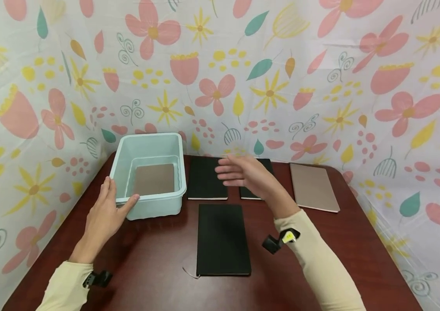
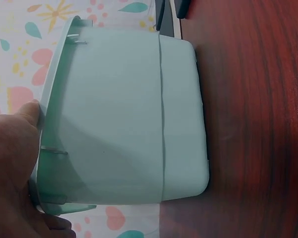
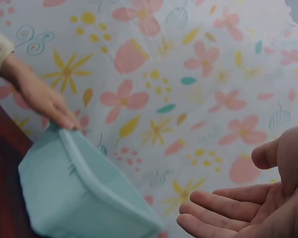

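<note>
In the head view, I see a light blue plastic bin [image 1: 155, 209] on the brown table [image 1: 150, 259]. Make the near black notebook [image 1: 224, 239] the middle of a clock, with the flowery sheet [image 1: 220, 56] behind at 12. The bin sits at 10 o'clock. The left hand [image 1: 105, 216] grips its near left corner. The right hand [image 1: 245, 175] hangs over the back row with its fingers straight, holding nothing. A gray-brown notebook [image 1: 157, 179] lies in the bin, so I think one is done. Four look left: the near one, a far black notebook [image 1: 204, 179] at 12, another black notebook [image 1: 248, 193] at 1, partly hidden by the hand, and a tan notebook [image 1: 314, 188] at 2.

The left wrist view shows the bin's smooth outside wall, but not what is inside.

The right wrist view shows the right palm up close, with nothing in it. The bin is at 8 o'clock there, and I see no notebooks.
</note>
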Demonstrator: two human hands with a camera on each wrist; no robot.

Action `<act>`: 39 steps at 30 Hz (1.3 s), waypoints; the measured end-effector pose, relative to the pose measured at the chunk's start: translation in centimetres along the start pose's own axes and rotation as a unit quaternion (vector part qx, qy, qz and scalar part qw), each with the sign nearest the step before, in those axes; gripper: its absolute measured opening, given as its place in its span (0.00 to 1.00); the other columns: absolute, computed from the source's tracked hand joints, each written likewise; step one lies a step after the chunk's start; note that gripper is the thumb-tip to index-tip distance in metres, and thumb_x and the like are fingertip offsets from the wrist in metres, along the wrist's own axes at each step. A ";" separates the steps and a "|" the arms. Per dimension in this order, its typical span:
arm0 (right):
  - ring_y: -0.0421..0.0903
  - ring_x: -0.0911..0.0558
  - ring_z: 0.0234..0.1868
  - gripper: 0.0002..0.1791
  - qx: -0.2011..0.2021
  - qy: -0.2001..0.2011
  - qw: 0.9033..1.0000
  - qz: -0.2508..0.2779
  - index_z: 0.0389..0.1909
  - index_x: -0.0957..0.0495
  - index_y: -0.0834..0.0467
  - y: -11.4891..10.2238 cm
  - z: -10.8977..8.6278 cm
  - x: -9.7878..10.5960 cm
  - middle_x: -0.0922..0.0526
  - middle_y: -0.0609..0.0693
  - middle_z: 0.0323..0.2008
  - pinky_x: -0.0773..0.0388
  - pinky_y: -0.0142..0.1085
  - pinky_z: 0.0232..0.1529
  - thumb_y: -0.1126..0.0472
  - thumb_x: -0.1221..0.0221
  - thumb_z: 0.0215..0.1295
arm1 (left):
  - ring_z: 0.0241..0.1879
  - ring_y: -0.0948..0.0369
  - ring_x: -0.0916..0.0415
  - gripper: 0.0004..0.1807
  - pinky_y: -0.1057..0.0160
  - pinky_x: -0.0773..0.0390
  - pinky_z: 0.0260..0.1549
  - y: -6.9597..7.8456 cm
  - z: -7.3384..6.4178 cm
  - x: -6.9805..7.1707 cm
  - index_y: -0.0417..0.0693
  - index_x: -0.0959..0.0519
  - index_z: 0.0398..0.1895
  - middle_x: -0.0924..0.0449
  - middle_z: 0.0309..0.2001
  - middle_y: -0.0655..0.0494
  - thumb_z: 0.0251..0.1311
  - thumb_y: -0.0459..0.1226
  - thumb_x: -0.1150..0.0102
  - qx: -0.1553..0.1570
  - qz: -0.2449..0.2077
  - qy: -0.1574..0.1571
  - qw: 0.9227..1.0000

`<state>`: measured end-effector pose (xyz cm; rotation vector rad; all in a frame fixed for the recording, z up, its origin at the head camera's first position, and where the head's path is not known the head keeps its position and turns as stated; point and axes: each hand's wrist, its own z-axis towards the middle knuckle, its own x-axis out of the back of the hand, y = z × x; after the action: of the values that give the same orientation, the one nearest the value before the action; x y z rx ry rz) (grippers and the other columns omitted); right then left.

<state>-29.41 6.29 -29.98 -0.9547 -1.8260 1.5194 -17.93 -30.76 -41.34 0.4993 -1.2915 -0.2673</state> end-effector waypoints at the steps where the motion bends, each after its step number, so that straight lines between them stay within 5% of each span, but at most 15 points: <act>1: 0.58 0.25 0.59 0.31 0.000 0.006 1.000 0.001 0.64 0.33 0.63 0.6 -0.5 0.4 0.25 0.62 0.58 0.25 0.46 0.55 0.44 0.52 0.72 | 0.69 0.34 0.52 0.55 0.29 0.38 0.49 0.0 0.0 0.0 0.35 0.62 0.74 0.68 0.75 0.39 0.62 0.66 0.58 -0.002 0.000 0.002 1.000; 9: 0.59 0.26 0.60 0.32 -0.002 0.061 0.997 -0.049 0.64 0.32 0.63 6.6 -4.0 2.0 0.25 0.63 0.59 0.25 0.47 0.54 0.43 0.53 0.72 | 0.69 0.35 0.53 0.54 0.30 0.36 0.47 0.0 0.0 -0.1 0.34 0.61 0.74 0.68 0.76 0.40 0.62 0.66 0.58 -0.005 0.003 0.004 1.000; 15: 0.56 0.24 0.59 0.29 0.007 0.119 0.984 -0.136 0.63 0.28 0.61 10.0 -6.6 1.6 0.23 0.60 0.57 0.26 0.47 0.55 0.44 0.52 0.72 | 0.68 0.34 0.50 0.54 0.31 0.35 0.46 0.1 -0.4 0.0 0.33 0.60 0.74 0.67 0.75 0.40 0.63 0.65 0.57 -0.010 0.001 0.007 1.000; 18: 0.53 0.24 0.59 0.28 0.016 0.160 0.966 -0.204 0.61 0.26 0.58 11.6 -7.5 1.1 0.22 0.56 0.57 0.27 0.49 0.56 0.42 0.51 0.71 | 0.67 0.33 0.49 0.53 0.31 0.35 0.46 0.1 -0.4 0.1 0.33 0.59 0.74 0.66 0.75 0.39 0.63 0.64 0.56 -0.011 0.001 0.012 1.000; 23: 0.48 0.24 0.59 0.28 0.003 0.218 0.923 -0.318 0.59 0.23 0.54 14.2 -8.9 0.1 0.21 0.48 0.56 0.28 0.50 0.57 0.40 0.50 0.69 | 0.66 0.32 0.47 0.53 0.30 0.36 0.48 0.2 -0.3 0.1 0.33 0.59 0.74 0.65 0.75 0.38 0.63 0.64 0.56 -0.014 0.001 0.015 1.000; 28: 0.48 0.22 0.56 0.25 0.006 0.248 0.895 -0.371 0.56 0.21 0.57 16.4 -9.9 -1.1 0.19 0.51 0.54 0.26 0.50 0.54 0.44 0.47 0.69 | 0.65 0.32 0.46 0.54 0.29 0.37 0.49 0.2 -0.2 0.0 0.34 0.60 0.74 0.65 0.75 0.38 0.63 0.64 0.56 -0.015 -0.001 0.014 1.000; 39: 0.58 0.32 0.66 0.32 -0.014 0.264 0.855 -0.446 0.56 0.22 0.63 20.3 -11.1 -3.1 0.28 0.61 0.62 0.35 0.61 0.57 0.39 0.46 0.66 | 0.67 0.33 0.49 0.53 0.29 0.39 0.50 0.3 -0.3 0.1 0.33 0.61 0.74 0.67 0.75 0.38 0.63 0.64 0.56 -0.017 -0.007 0.013 1.000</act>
<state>-15.46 12.13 -47.77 -0.3482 -1.5211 0.5729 -17.68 -30.50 -41.21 0.4809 -1.2561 -0.2938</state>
